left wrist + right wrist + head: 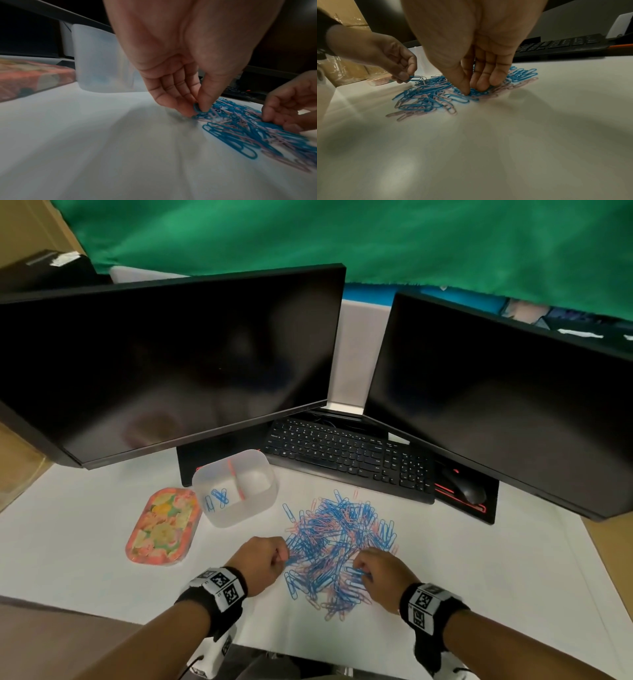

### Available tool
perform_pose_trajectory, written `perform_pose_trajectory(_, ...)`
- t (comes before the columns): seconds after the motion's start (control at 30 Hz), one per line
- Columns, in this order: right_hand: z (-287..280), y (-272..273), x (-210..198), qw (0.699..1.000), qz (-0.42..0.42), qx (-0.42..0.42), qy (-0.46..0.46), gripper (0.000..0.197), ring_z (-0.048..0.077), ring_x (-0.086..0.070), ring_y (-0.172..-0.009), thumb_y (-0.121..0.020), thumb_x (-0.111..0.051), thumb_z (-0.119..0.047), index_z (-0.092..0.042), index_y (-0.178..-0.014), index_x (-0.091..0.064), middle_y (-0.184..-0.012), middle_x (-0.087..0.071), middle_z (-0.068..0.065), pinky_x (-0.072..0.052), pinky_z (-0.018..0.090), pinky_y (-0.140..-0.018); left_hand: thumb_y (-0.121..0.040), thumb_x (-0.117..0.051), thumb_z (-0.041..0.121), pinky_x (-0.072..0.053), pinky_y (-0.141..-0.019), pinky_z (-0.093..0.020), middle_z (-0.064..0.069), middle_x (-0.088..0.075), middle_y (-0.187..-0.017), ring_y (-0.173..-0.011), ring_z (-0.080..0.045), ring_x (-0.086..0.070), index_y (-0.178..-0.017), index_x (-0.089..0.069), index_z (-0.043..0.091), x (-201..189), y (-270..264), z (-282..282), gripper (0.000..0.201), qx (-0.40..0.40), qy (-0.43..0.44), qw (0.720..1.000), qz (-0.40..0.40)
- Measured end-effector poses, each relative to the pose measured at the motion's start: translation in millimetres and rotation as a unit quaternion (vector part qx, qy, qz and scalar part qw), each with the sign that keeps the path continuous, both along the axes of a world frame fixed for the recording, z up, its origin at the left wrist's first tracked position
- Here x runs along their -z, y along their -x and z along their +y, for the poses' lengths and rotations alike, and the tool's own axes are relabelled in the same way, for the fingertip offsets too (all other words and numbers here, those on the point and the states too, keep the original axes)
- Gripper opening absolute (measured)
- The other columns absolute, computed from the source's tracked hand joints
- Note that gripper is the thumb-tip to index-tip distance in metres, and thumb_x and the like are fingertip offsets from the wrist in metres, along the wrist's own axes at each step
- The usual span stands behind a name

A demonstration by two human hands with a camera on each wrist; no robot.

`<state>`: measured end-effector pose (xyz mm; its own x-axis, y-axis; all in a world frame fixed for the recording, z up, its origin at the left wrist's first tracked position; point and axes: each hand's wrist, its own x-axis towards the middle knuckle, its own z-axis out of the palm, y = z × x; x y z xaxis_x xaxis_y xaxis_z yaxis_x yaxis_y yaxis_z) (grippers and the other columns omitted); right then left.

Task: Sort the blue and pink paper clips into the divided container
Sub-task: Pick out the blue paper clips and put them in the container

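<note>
At the far left of the white desk (85,546) lies a flowery lid (163,525), flat, with the clear divided container (236,486) just beside it to the right. A pink divider (235,478) splits the container; its left compartment holds a few blue clips (216,498), and nothing can be made out in the right one. Nearer the person, the left hand (261,563) sits at the left edge of the pile of blue and pink paper clips (339,546), its thumb and forefinger pinched together on a blue clip (197,108) that is raised a little off the heap, the other fingers curled in behind. The pile spreads loosely across the middle of the desk, the two colours tangled together. At its lower right edge the right hand (380,577) reaches down into the clips, thumb and fingertips (481,86) drawn close and touching blue ones; whether it has truly got hold of one cannot be told. Behind stand two dark monitors (164,361), a black keyboard (349,460) between them and a mouse (467,489) at the right
</note>
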<state>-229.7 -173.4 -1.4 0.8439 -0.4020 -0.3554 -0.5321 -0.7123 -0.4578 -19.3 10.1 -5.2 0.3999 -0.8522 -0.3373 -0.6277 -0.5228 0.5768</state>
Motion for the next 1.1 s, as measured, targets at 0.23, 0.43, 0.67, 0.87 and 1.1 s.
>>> perform_pose_trajectory(0.23, -6, -1, 3, 1.0, 0.003, 0.005, -0.016, 0.03, 0.009, -0.049, -0.087, -0.09, -0.045, -0.006, -0.017, -0.113, -0.059, -0.096, -0.048, -0.009, -0.04, 0.016, -0.079, -0.086, -0.057, 0.008, -0.037, -0.065, 0.0, 0.01, -0.06, -0.079, -0.061, 0.004, -0.055, -0.11, -0.067, 0.025, 4, -8, 10, 0.031, -0.044, -0.006, 0.997, 0.065)
perform_pose_trajectory(0.43, -9, -7, -3, 0.996, -0.029, 0.031, -0.074, 0.022, -0.003, -0.04, -0.065, -0.087, -0.045, -0.002, -0.013, -0.096, -0.062, -0.076, -0.041, -0.015, -0.031, 0.009, -0.06, -0.084, -0.058, 0.009, -0.042, -0.07, -0.011, 0.014, -0.06, -0.076, -0.069, -0.005, -0.054, -0.091, -0.069, 0.025, 4, -13, 11, 0.02, -0.06, -0.007, 0.996, 0.063)
perform_pose_trajectory(0.67, -14, -20, -9, 0.934, -0.039, 0.198, -0.295, 0.023, 0.015, -0.051, -0.055, -0.084, -0.046, -0.016, -0.01, -0.063, -0.055, -0.061, -0.056, 0.005, -0.041, 0.025, -0.053, -0.085, -0.055, -0.001, -0.051, -0.063, -0.023, 0.0, -0.068, -0.063, -0.06, -0.01, -0.06, -0.067, -0.064, 0.016, -5, -10, 10, 0.026, -0.134, 0.021, 0.97, 0.203)
perform_pose_trajectory(0.87, -9, -28, -17, 0.909, -0.053, 0.191, -0.367, 0.034, 0.019, -0.055, -0.052, -0.089, -0.033, 0.001, -0.005, -0.069, -0.06, -0.057, -0.057, 0.007, -0.044, 0.026, -0.05, -0.085, -0.058, -0.01, -0.054, -0.057, -0.023, -0.012, -0.067, -0.07, -0.059, -0.016, -0.065, -0.082, -0.064, 0.007, -11, -5, 1, 0.018, -0.208, 0.088, 0.919, 0.322)
perform_pose_trajectory(1.1, -10, -20, -15, 0.897, -0.039, 0.199, -0.392, 0.027, 0.02, -0.052, -0.049, -0.081, -0.032, 0.006, -0.007, -0.087, -0.055, -0.054, -0.056, 0.007, -0.04, 0.022, -0.047, -0.067, -0.052, 0.0, -0.053, -0.057, -0.028, -0.012, -0.058, -0.065, -0.057, -0.023, -0.06, -0.075, -0.059, 0.001, -21, -8, -4, 0.011, -0.307, 0.149, 0.803, 0.489)
